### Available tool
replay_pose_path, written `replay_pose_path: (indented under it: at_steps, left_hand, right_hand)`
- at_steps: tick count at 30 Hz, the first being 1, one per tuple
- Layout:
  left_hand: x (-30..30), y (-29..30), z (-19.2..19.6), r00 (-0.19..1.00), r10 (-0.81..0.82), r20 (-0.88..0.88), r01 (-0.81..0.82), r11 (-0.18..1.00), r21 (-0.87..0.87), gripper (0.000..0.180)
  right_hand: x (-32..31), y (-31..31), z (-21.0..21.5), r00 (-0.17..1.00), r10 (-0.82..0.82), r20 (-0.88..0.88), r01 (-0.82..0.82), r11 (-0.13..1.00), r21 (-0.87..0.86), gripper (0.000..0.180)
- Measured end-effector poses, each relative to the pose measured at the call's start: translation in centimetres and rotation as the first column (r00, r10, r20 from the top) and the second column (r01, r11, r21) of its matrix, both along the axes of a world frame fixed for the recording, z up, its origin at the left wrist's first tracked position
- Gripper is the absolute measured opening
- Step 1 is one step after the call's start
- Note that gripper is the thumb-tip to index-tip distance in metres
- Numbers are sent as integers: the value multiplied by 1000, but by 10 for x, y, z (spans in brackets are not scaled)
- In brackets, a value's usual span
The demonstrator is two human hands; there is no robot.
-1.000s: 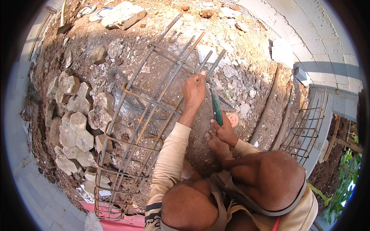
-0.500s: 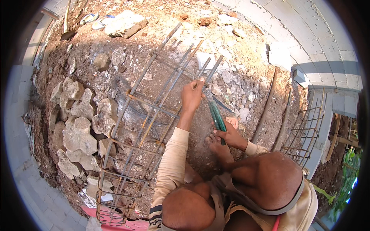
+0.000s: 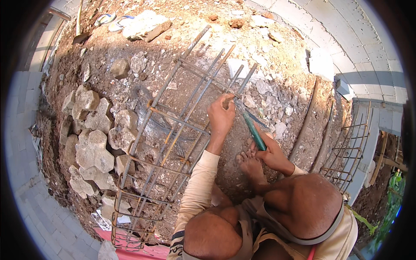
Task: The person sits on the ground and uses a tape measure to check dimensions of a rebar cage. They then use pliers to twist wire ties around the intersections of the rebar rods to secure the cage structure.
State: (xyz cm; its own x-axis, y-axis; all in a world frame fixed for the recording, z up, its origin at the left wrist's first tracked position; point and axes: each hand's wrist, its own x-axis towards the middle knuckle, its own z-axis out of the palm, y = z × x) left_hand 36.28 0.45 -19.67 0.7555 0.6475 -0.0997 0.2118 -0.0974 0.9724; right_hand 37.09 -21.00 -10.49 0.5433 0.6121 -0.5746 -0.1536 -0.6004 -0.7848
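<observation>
A long rusty rebar cage [image 3: 173, 130] lies on the dirt, running from lower left to upper right. My left hand [image 3: 221, 116] is closed on the cage's right-hand bar where a stirrup crosses it. My right hand [image 3: 272, 152] grips a green-handled plier-like tool [image 3: 254, 131]. The tool's dark tip points up at the joint just right of my left fingers. My bare foot [image 3: 251, 167] rests on the ground below the tool, and my bent knees [image 3: 303, 203] fill the lower part of the view.
A pile of pale rough stones [image 3: 93, 143] lies left of the cage. A second rebar cage [image 3: 351, 151] lies at the right beside a loose curved bar [image 3: 305, 123]. Grey paving [image 3: 26, 173] rings the dirt patch. Rubble and a pair of sandals [image 3: 113, 21] lie at the top.
Both hands stay at the same cage joint. The tool's tip sits closer under my left fingers. The view has shifted slightly.
</observation>
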Motion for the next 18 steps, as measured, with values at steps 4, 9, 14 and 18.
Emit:
replay_pose_path:
  at_steps: [4, 9, 14, 18]
  left_hand:
    - [-4, 6, -5, 999, -35, 19, 34, 998, 54, 25]
    - [3, 1, 10, 994, -45, -104, 48, 998, 31, 24]
    - [8, 0, 9, 989, 3, -150, 11, 996, 94, 21]
    - [8, 3, 11, 982, -13, -188, 23, 998, 53, 24]
  right_hand:
    - [12, -7, 2, 987, -44, -151, 56, 996, 73, 98]
    - [25, -15, 29, 905, -44, -424, 83, 994, 73, 87]
    - [22, -20, 21, 905, -95, -416, 138, 987, 76, 81]
    - [23, -26, 17, 918, -131, -375, 167, 984, 67, 80]
